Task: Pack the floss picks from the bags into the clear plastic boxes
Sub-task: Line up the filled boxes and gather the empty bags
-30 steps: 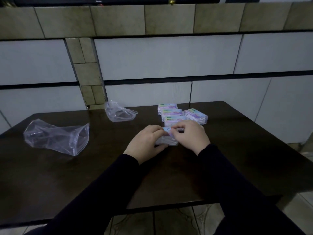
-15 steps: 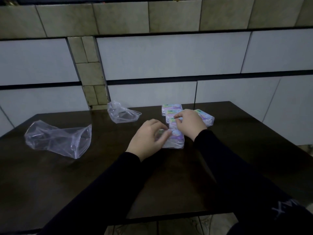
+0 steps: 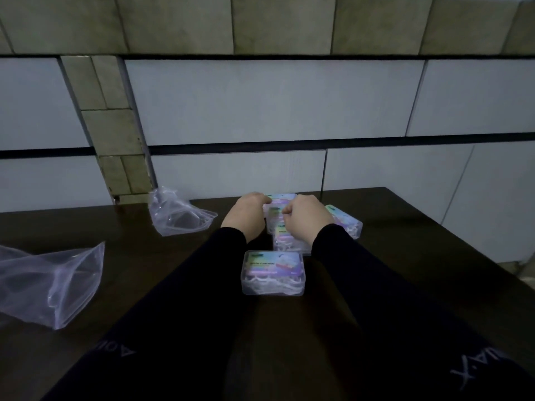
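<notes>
Dark desk (image 3: 405, 285) across the lower half of the frame, pale tiled wall behind. Big floppy see-through bag (image 3: 52, 282) at the lower left, looking empty. Smaller crumpled bag (image 3: 176, 215) up near the wall, left of middle, looking empty too. Closed clear box (image 3: 273, 272) in the middle of the frame, full of white floss picks, well below the hands. More boxes in a cluster above it: one (image 3: 289, 241) just under the right wrist, one (image 3: 346, 224) off to the right, and the far box (image 3: 279, 199) between the two hands. Left hand (image 3: 247, 215) with fingers curled onto the far box's left edge. Right hand (image 3: 307, 219) with fingers curled over the boxes in the cluster; hard to tell whether gripping or only touching.

Packing seems nearly done: bags emptied, picks in the boxes. Step in hand looks like tidying or lining up the filled boxes. Next move probably calls for a soft push or lift, keeping lids shut so no picks spill.
</notes>
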A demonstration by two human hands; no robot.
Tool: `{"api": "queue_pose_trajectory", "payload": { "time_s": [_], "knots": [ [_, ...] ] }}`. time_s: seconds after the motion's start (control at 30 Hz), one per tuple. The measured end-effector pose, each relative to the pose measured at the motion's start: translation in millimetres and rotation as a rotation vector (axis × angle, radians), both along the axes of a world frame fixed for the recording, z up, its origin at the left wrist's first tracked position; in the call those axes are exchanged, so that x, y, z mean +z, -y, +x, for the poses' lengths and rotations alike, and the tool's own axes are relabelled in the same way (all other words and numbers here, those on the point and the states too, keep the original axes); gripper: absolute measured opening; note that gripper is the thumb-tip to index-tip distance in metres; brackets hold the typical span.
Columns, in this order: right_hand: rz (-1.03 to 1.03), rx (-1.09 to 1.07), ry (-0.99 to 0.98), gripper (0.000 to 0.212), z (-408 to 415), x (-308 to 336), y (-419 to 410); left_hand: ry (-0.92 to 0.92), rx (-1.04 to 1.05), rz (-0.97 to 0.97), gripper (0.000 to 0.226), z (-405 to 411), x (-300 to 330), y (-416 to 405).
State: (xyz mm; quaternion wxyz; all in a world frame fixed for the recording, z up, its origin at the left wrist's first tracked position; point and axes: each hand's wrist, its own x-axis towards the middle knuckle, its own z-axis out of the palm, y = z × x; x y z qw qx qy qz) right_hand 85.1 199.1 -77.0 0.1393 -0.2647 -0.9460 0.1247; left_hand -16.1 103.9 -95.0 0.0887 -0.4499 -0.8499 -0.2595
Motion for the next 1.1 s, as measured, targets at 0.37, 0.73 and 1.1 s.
{"api": "queue_pose_trajectory", "payload": {
  "time_s": [0.37,0.73,1.1],
  "knots": [
    [0.2,0.054,0.274,0.015,-39.6,14.0,-16.7,-0.056,-0.08,-0.019,0.027,-43.1,-15.3,-24.1],
    [0.168,0.125,0.23,0.016,-48.4,8.3,-9.7,-0.072,0.103,-0.052,0.017,-60.2,-8.5,-20.1],
    [-0.033,0.07,0.122,0.025,-102.5,-0.8,-13.1,-0.077,0.21,-0.028,0.009,-116.0,-9.4,22.4]
  ]
}}
